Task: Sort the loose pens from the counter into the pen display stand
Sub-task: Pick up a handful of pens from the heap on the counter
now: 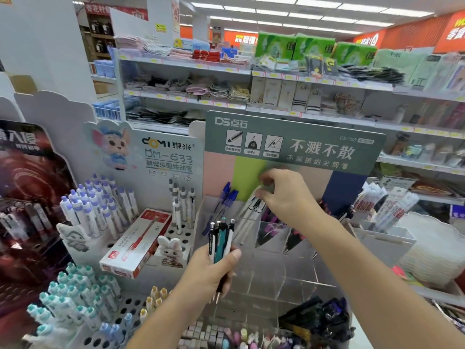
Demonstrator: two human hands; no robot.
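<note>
Left hand (214, 269), nearest cam, grip clamped round bundle of pens (221, 238), low centre. Right hand (284, 195) w/ fingers pinching white pens (251, 210) in upper compartment of clear display stand (297, 275). Step: seating pens. Next prob. needs drawing one from bundle.

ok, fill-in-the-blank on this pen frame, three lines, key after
1. The left hand grips a bunch of ____.
2. The right hand reaches into the clear stand at the ____ pens.
3. The pens in the stand's far-left slot have ____ caps.

Missing: pens; white; blue
</note>
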